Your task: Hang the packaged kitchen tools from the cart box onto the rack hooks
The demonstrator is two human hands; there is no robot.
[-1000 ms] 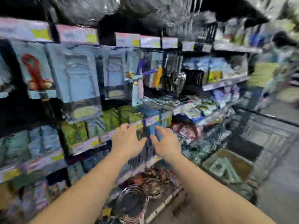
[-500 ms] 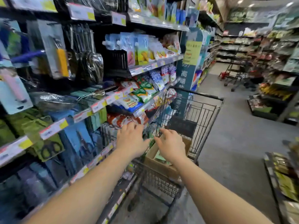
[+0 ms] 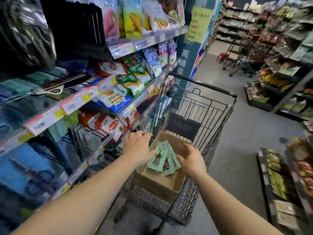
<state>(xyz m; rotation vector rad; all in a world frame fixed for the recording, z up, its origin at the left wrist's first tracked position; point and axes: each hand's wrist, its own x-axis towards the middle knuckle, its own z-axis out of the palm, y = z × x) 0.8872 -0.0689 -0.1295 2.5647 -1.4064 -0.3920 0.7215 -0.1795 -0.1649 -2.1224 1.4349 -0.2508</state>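
Note:
Several green packaged kitchen tools (image 3: 161, 158) lie in an open cardboard box (image 3: 157, 184) inside a black wire shopping cart (image 3: 211, 116). My left hand (image 3: 138, 148) hovers palm down over the box's left edge, fingers apart, holding nothing. My right hand (image 3: 191, 160) rests at the right edge of the green packs with its fingers curled onto them; whether it grips one is unclear. The rack (image 3: 25, 167) with hanging packaged tools is at the left, blurred.
Shelves of snack bags (image 3: 132, 78) with price strips (image 3: 76, 102) run along the left, close against the cart. Open aisle floor (image 3: 245, 133) lies to the right. Low shelves (image 3: 284, 175) stand at the right edge, and another cart (image 3: 237, 56) is far down the aisle.
My view swung right from the tool rack to the cart. Both hands dropped from the shelf front down to the box, and my right hand reached the green packs.

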